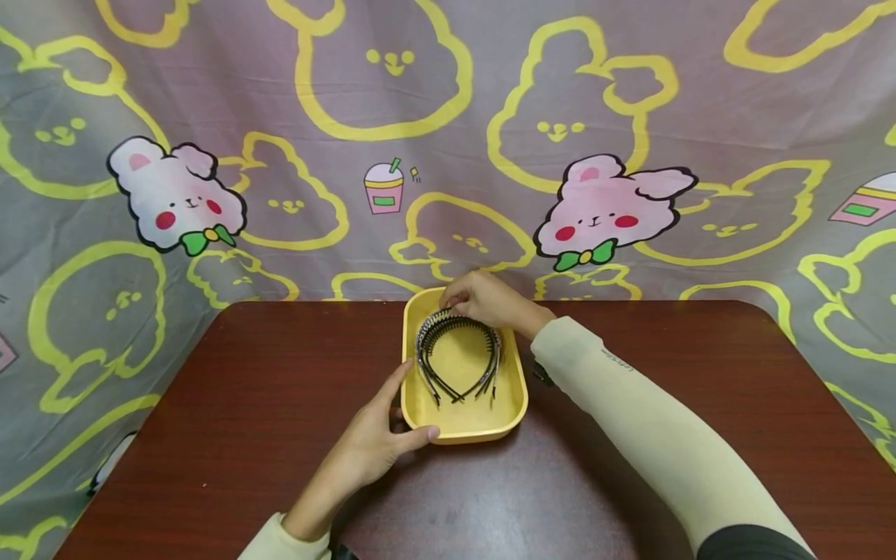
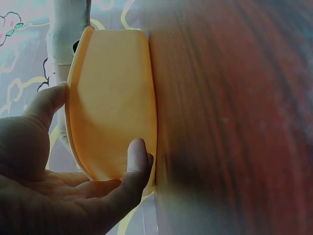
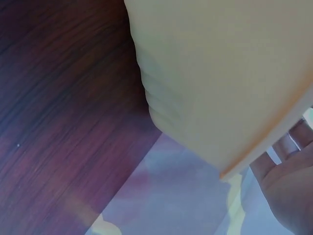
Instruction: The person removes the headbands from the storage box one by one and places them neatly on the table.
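A yellow plastic tray (image 1: 465,422) sits on the table with several hair headbands (image 1: 423,341) lying in it, open ends toward the near side. Some bands are black with small comb teeth; one at the outside looks silvery. My left hand (image 1: 367,447) holds the tray's near left corner, thumb at the near rim and fingers along the left side; in the left wrist view this hand (image 2: 63,200) shows against the outer wall. At the far end of the tray, my right hand (image 1: 490,302) pinches the top of the headbands. The right wrist view shows that hand (image 3: 291,188) above the tray rim.
The brown wooden table (image 1: 266,404) extends on both sides of the tray. Right behind its far edge hangs a curtain (image 1: 448,171) printed with cartoon animals.
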Tool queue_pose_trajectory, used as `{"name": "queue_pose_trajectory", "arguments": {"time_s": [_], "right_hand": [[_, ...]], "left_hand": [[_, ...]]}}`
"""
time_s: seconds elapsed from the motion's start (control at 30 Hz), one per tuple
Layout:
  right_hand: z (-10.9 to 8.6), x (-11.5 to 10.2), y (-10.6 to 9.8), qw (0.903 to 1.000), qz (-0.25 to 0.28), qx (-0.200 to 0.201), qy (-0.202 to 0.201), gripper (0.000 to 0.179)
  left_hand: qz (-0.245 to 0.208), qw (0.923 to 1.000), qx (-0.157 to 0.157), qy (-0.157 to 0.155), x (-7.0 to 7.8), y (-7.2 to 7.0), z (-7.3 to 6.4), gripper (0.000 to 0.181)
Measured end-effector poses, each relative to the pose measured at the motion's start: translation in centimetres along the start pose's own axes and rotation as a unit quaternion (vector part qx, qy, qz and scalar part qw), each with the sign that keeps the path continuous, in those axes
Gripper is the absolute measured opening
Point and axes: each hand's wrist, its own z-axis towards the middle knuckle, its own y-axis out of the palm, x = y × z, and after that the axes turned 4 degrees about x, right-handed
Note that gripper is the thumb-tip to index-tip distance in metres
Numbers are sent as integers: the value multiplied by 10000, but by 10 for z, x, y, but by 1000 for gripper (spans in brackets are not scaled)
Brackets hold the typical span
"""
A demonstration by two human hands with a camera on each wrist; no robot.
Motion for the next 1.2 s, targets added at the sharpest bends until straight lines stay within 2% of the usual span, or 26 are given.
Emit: {"name": "queue_pose_trajectory", "arguments": {"time_s": [0.4, 0.7, 1.0, 1.2], "right_hand": [[-5, -1, -9, 9990, 389, 101, 190, 19], [-5, -2, -14, 9972, 621, 265, 318, 21], [-7, -3, -15, 9969, 549, 451, 341, 19], [-7, -4, -16, 9974, 420, 539, 214, 20]], "left_hand": [[-8, 10000, -83, 31, -1, -2, 1, 108], [230, 9997, 105, -54, 1, 0, 0, 106], [203, 9997, 95, -42, 1, 0, 0, 106], [108, 9999, -1, 4, 0, 0, -1, 107]]}}
